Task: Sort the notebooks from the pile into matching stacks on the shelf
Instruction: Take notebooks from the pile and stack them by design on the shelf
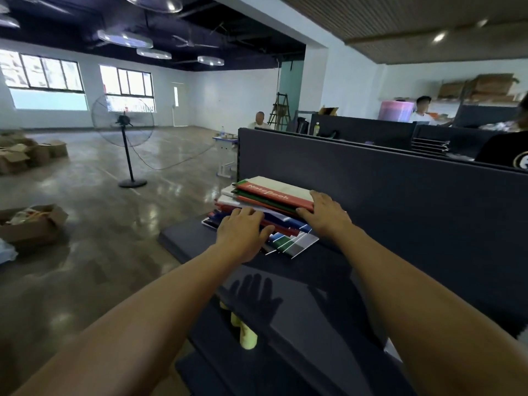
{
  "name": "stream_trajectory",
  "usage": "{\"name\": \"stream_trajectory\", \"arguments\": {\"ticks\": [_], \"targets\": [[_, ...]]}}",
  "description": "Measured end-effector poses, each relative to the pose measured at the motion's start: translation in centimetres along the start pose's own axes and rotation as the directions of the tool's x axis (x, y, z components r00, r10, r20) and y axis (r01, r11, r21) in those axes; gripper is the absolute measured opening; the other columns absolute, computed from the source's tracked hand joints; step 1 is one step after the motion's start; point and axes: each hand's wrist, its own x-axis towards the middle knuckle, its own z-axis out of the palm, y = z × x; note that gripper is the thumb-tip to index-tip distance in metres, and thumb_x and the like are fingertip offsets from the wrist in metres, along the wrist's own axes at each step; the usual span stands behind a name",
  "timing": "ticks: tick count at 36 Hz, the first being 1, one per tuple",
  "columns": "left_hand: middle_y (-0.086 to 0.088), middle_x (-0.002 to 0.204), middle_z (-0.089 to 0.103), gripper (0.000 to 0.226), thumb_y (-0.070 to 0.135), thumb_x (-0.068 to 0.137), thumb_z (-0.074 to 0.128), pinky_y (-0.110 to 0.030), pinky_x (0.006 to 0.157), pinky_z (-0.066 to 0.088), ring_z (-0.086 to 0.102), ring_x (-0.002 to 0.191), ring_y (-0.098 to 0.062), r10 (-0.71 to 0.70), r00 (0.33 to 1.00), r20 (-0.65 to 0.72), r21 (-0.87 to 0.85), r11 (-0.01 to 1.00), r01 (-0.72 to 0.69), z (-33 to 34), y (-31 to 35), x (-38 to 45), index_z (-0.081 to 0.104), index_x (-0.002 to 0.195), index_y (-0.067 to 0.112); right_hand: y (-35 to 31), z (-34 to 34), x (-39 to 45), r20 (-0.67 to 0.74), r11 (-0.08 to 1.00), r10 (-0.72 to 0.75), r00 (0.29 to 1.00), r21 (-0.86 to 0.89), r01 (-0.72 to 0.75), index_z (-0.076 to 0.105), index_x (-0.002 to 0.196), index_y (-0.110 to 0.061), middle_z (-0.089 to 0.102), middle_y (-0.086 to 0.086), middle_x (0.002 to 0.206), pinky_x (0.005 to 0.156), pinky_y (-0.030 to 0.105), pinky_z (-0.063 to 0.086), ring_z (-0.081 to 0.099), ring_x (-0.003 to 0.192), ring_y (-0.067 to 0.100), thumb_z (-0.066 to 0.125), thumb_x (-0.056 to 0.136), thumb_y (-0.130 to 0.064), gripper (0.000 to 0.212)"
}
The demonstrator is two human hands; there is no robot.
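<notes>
A messy pile of notebooks [258, 208] lies on the dark shelf [300, 281] in front of me. Its covers are red, green, blue and white. The top one [274, 191] is white with a red band reading "Notebook". My left hand [243, 232] rests flat on the pile's near left side, fingers spread over a white cover. My right hand [324, 214] lies at the pile's right end, its fingers against the edge of the top notebooks. Several thin notebooks [294, 244] fan out from the bottom towards me.
A tall dark back panel [371, 190] rises behind the shelf. Yellow objects [247, 337] sit on a lower shelf level. A standing fan [124, 138] and cardboard boxes [31, 224] occupy the floor to the left. People sit behind partitions at the right.
</notes>
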Motion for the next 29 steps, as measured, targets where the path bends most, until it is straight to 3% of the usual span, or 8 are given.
{"name": "stream_trajectory", "arguments": {"ticks": [5,8,13,17,22,25,29], "targets": [[-0.004,0.119,0.049,0.038,0.048,0.099,0.040,-0.038,0.085,0.044,0.047,0.115,-0.022,0.010,1.000,-0.014,-0.058,0.998,-0.011,0.6,0.2,1.4,0.055,0.116,0.018,-0.1,0.9,2.0,0.018,1.000,-0.001,1.000,0.009,0.001,0.020,0.150,-0.018,0.028,0.010,0.153,0.109,0.047,0.032,0.034,0.135,0.034,0.046,0.094,-0.053,0.071],[-0.002,0.113,0.051,0.035,0.047,0.099,0.038,-0.035,0.074,0.040,0.050,0.109,-0.021,0.018,1.000,0.003,-0.078,0.997,-0.018,0.9,-0.1,2.3,0.056,0.107,0.018,0.0,0.8,2.9,0.043,0.998,0.012,0.999,0.055,-0.015,0.027,0.147,-0.021,0.039,0.010,0.146,0.105,0.046,0.037,0.041,0.129,0.034,0.053,0.088,-0.056,0.074],[0.000,0.108,0.052,0.036,0.048,0.100,0.036,-0.033,0.071,0.040,0.053,0.101,-0.020,0.057,0.998,0.019,-0.096,0.994,-0.055,1.3,-0.5,3.0,0.056,0.104,0.019,0.1,-0.3,3.5,0.089,0.999,-0.015,0.996,0.050,0.010,0.033,0.146,-0.017,0.043,0.007,0.146,0.104,0.037,0.036,0.044,0.129,0.027,0.060,0.087,-0.050,0.072],[0.001,0.106,0.052,0.035,0.047,0.100,0.035,-0.035,0.074,0.042,0.053,0.100,-0.019,0.082,0.996,0.023,-0.109,0.991,-0.079,1.1,-1.0,3.3,0.057,0.104,0.019,-0.3,-1.1,3.7,0.074,0.994,-0.034,0.997,-0.103,0.041,0.040,0.142,-0.018,0.045,0.006,0.144,0.101,0.037,0.038,0.045,0.127,0.026,0.055,0.090,-0.051,0.064],[0.001,0.105,0.052,0.034,0.046,0.101,0.035,-0.035,0.072,0.044,0.053,0.099,-0.020,0.113,0.994,0.009,-0.111,0.988,-0.112,0.9,-1.6,3.7,0.055,0.102,0.019,-1.7,-1.3,3.1,0.057,0.889,-0.107,0.993,-0.441,0.121,0.055,0.116,-0.016,0.061,0.009,0.116,0.075,0.035,0.042,0.057,0.103,0.027,0.033,0.099,-0.050,0.045],[0.001,0.105,0.053,0.034,0.046,0.100,0.035,-0.034,0.070,0.041,0.053,0.100,-0.019,0.121,0.993,0.009,-0.118,0.986,-0.120,1.1,-2.0,3.9,0.055,0.101,0.019,-2.8,-1.5,2.7,0.010,0.810,-0.177,0.984,-0.567,0.152,0.056,0.116,-0.012,0.063,0.009,0.110,0.069,0.034,0.039,0.060,0.096,0.028,0.029,0.103,-0.035,0.037],[0.002,0.106,0.054,0.034,0.046,0.100,0.035,-0.033,0.071,0.041,0.053,0.101,-0.019,0.128,0.992,0.007,-0.129,0.984,-0.126,1.3,-2.2,4.0,0.055,0.101,0.019,-3.8,-1.2,2.7,-0.071,0.728,-0.295,0.953,-0.662,0.177,0.043,0.119,-0.009,0.059,0.005,0.081,0.056,0.032,0.037,0.054,0.066,0.026,0.037,0.098,-0.008,0.022]]}}
